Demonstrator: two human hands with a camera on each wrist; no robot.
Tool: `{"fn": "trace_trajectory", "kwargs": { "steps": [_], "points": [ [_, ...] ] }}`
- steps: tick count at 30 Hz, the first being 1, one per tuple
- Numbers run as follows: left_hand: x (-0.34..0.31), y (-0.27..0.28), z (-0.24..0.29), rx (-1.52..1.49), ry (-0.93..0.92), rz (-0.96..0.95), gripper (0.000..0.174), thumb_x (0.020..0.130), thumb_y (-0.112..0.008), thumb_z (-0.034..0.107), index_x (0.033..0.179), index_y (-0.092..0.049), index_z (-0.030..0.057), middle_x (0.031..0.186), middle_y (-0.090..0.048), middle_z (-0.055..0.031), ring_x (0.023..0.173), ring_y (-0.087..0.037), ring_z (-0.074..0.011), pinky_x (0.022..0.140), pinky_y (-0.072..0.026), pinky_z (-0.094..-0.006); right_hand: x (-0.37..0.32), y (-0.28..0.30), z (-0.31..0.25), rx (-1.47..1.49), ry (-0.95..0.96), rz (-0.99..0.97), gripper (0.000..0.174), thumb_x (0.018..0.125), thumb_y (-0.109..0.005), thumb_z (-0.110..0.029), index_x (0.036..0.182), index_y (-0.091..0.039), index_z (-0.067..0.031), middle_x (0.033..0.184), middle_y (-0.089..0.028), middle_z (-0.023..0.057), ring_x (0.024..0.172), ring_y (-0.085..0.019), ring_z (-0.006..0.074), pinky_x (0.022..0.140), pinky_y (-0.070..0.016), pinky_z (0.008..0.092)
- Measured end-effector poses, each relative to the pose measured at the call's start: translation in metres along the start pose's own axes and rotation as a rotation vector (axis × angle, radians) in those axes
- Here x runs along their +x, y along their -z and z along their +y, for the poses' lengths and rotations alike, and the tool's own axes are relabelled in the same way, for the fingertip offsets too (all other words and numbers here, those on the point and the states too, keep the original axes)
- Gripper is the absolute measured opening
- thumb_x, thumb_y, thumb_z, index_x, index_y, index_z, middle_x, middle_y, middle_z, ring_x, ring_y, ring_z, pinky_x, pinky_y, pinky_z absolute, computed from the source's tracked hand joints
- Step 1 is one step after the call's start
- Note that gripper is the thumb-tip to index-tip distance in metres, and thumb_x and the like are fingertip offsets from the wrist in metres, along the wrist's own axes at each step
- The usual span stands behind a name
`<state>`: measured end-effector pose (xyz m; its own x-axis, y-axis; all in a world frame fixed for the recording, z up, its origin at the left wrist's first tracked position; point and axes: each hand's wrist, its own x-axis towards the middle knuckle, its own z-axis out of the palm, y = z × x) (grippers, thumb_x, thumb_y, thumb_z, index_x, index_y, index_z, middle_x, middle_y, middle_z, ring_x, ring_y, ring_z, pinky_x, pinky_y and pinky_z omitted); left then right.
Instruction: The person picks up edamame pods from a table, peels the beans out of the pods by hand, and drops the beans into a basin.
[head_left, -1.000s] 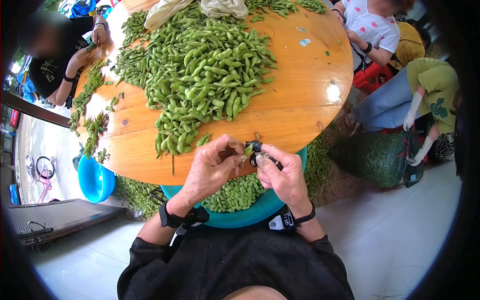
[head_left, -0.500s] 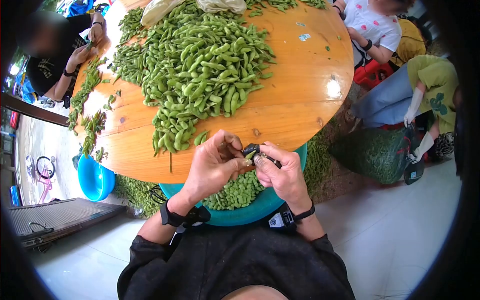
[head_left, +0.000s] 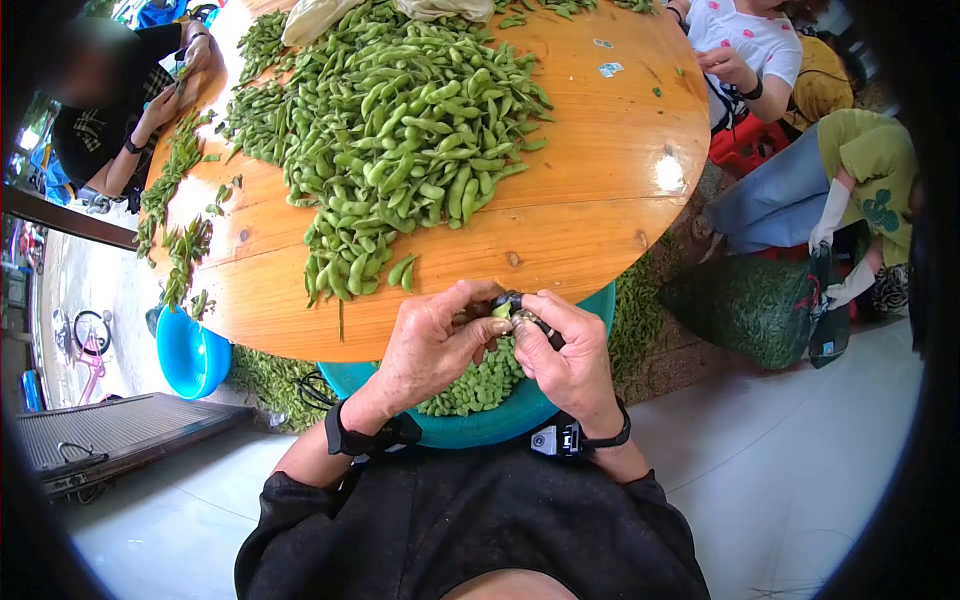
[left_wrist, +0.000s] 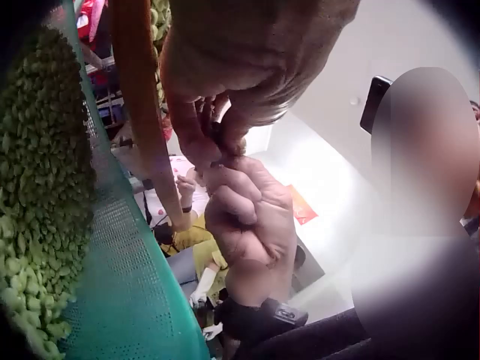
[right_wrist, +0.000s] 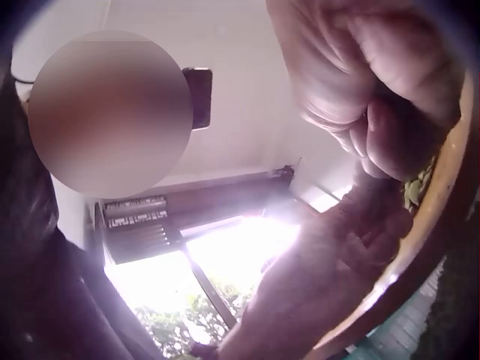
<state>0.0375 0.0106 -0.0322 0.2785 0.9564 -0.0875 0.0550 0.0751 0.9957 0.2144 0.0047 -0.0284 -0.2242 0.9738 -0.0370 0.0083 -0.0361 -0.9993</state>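
Over the near table edge, my left hand [head_left: 425,340] pinches a green soybean pod [head_left: 502,311] between thumb and fingers. My right hand [head_left: 572,355] meets it there, its thumb and a finger with a black cover [head_left: 513,299] pinching the pod's other end. Below both hands, a teal mesh basin [head_left: 480,432] holds many shelled green beans [head_left: 470,388]. In the left wrist view, the left hand [left_wrist: 247,64] and right hand [left_wrist: 251,217] meet at their fingertips, hiding the pod. A large heap of unshelled pods [head_left: 410,150] lies ahead on the round wooden table [head_left: 580,225].
Stripped pods and scraps [head_left: 185,250] lie along the table's left edge. A blue basin [head_left: 190,355] stands on the floor at left. At right, a person in white gloves [head_left: 830,215] holds a full green sack [head_left: 735,310]. Two more people sit around the table.
The pod, earlier standing up between the fingertips, has tilted toward the right thumb, and the hands have closed in on each other. The person at upper right has raised a hand.
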Motion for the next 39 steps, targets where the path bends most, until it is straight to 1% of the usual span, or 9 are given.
{"fn": "trace_trajectory", "kwargs": {
  "steps": [8,13,16,17,19,21,23,26,39],
  "points": [
    [0.000,-0.003,-0.008,0.198,-0.165,0.035,0.025,0.099,-0.051,0.003,0.122,-0.056,-0.0044,0.089,-0.065,-0.0130,0.068,-0.059,-0.0103,0.060,-0.0489,-0.0256,-0.001,-0.018,-0.003,-0.586,0.402,0.213,0.021,0.081,-0.063,0.006,0.101,-0.062,0.0044,0.082,-0.055,0.0141,0.067,-0.060,0.0312,0.058,-0.0483,0.0370],
    [0.000,0.001,-0.006,-0.393,0.116,-0.092,0.037,0.098,-0.055,0.005,0.134,-0.052,-0.0002,0.097,-0.065,-0.0079,0.067,-0.057,-0.0103,0.064,-0.0503,-0.0253,0.000,-0.017,-0.003,-0.618,0.462,0.248,0.020,0.081,-0.063,0.007,0.100,-0.062,0.0050,0.081,-0.055,0.0143,0.065,-0.059,0.0282,0.057,-0.0468,0.0349],
    [-0.009,0.013,0.022,0.129,0.195,-0.382,0.034,0.093,-0.064,0.008,0.126,-0.059,0.0029,0.078,-0.069,-0.0086,0.067,-0.063,-0.0126,0.064,-0.0519,-0.0266,0.000,0.009,-0.007,-0.653,0.417,0.329,0.016,0.084,-0.057,0.007,0.099,-0.061,0.0049,0.080,-0.055,0.0099,0.063,-0.057,0.0156,0.055,-0.0446,0.0287],
    [-0.013,0.016,0.018,0.129,0.197,-0.376,0.034,0.093,-0.064,0.008,0.126,-0.059,0.0029,0.078,-0.069,-0.0086,0.067,-0.063,-0.0126,0.064,-0.0519,-0.0266,-0.001,0.024,-0.009,-0.638,0.369,0.381,0.018,0.082,-0.060,0.008,0.100,-0.061,0.0043,0.081,-0.056,0.0138,0.066,-0.059,0.0249,0.059,-0.0469,0.0339],
    [-0.025,0.020,0.007,0.415,-0.199,-0.357,0.025,0.088,-0.067,0.008,0.113,-0.066,0.0025,0.075,-0.068,-0.0126,0.067,-0.066,-0.0211,0.065,-0.0528,-0.0294,-0.001,0.058,-0.015,-0.870,0.386,0.557,0.014,0.085,-0.057,0.005,0.099,-0.061,0.0053,0.081,-0.056,0.0146,0.068,-0.059,0.0275,0.063,-0.0474,0.0362],
    [-0.027,0.025,0.011,0.419,-0.140,-0.170,0.014,0.085,-0.069,0.007,0.098,-0.069,0.0005,0.077,-0.066,-0.0142,0.067,-0.066,-0.0314,0.064,-0.0526,-0.0348,-0.003,0.091,-0.014,-1.040,0.250,0.726,0.017,0.088,-0.058,0.001,0.103,-0.060,0.0070,0.087,-0.062,0.0193,0.076,-0.063,0.0353,0.068,-0.0495,0.0398],
    [-0.018,0.039,0.005,0.748,-0.243,0.348,0.016,0.084,-0.070,0.008,0.098,-0.067,-0.0003,0.080,-0.063,-0.0142,0.069,-0.064,-0.0322,0.064,-0.0511,-0.0390,-0.007,0.114,-0.004,-1.167,0.276,0.832,0.020,0.088,-0.058,0.000,0.107,-0.061,0.0065,0.091,-0.063,0.0209,0.081,-0.064,0.0382,0.071,-0.0507,0.0406],
    [-0.011,0.042,0.001,0.956,-0.229,0.549,0.018,0.082,-0.070,0.006,0.098,-0.064,-0.0008,0.084,-0.059,-0.0147,0.073,-0.062,-0.0330,0.064,-0.0495,-0.0406,-0.009,0.113,-0.002,-1.074,0.204,0.831,0.021,0.088,-0.058,0.001,0.109,-0.061,0.0058,0.091,-0.063,0.0207,0.082,-0.064,0.0379,0.072,-0.0512,0.0405],
    [-0.018,0.045,0.005,0.943,-0.170,0.397,0.023,0.080,-0.067,0.001,0.102,-0.061,-0.0009,0.096,-0.057,-0.0154,0.087,-0.060,-0.0356,0.073,-0.0481,-0.0429,0.012,0.007,-0.009,-0.625,0.337,0.170,0.021,0.082,-0.061,0.008,0.103,-0.064,0.0041,0.081,-0.062,0.0162,0.067,-0.064,0.0288,0.059,-0.0495,0.0345]
  ]
}}
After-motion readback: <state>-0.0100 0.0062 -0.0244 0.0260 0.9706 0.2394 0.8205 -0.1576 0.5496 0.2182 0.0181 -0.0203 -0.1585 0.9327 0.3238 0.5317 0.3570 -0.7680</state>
